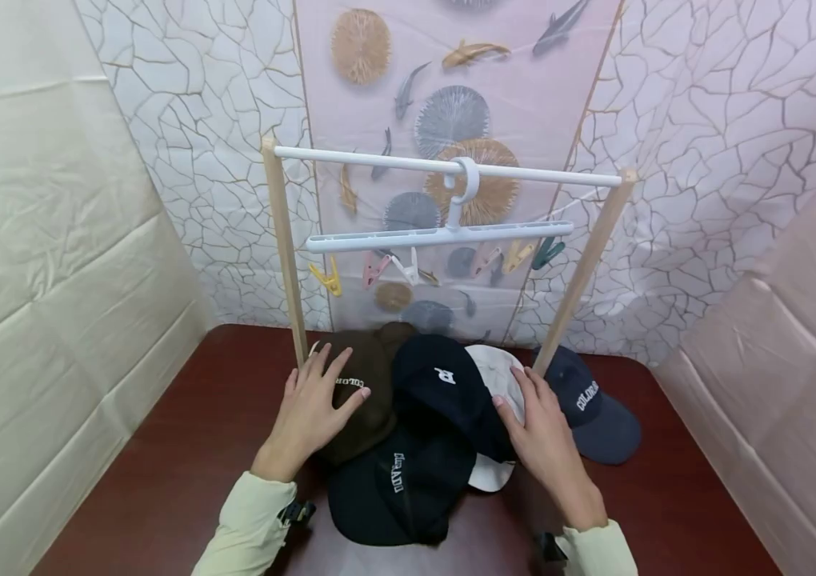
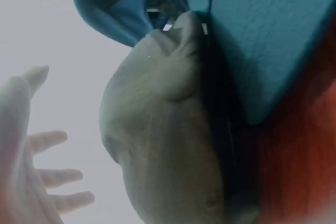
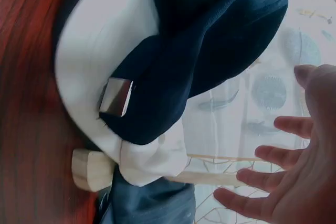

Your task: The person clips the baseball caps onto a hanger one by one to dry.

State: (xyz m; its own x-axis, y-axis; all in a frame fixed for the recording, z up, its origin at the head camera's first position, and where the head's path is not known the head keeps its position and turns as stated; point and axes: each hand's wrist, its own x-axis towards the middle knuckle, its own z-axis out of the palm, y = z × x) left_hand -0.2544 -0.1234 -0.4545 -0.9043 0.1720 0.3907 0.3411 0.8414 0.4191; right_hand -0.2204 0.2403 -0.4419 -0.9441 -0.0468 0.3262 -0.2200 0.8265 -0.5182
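A pile of baseball caps lies on the table. My left hand [image 1: 310, 408] hovers with spread fingers over the brown cap [image 1: 372, 412], and the left wrist view shows a gap between them. On the other side my right hand [image 1: 543, 432] is held above the white cap [image 1: 500, 374], fingers extended and apart from the caps in the right wrist view. Between the hands, a navy cap [image 1: 426, 372] with a white letter sits on top, partly covering the white one. In front lies a black cap [image 1: 408, 480], its brim toward me. A slate-blue cap [image 1: 598, 420] rests at the right.
A wooden-post rack with a white rod [image 1: 379, 160] stands over the caps. From it hangs a white hanger [image 1: 408, 238] carrying several clips, including a yellow clip [image 1: 326, 278] and a green clip [image 1: 547, 253]. The dark red table [image 1: 185, 432] meets patterned fabric walls behind.
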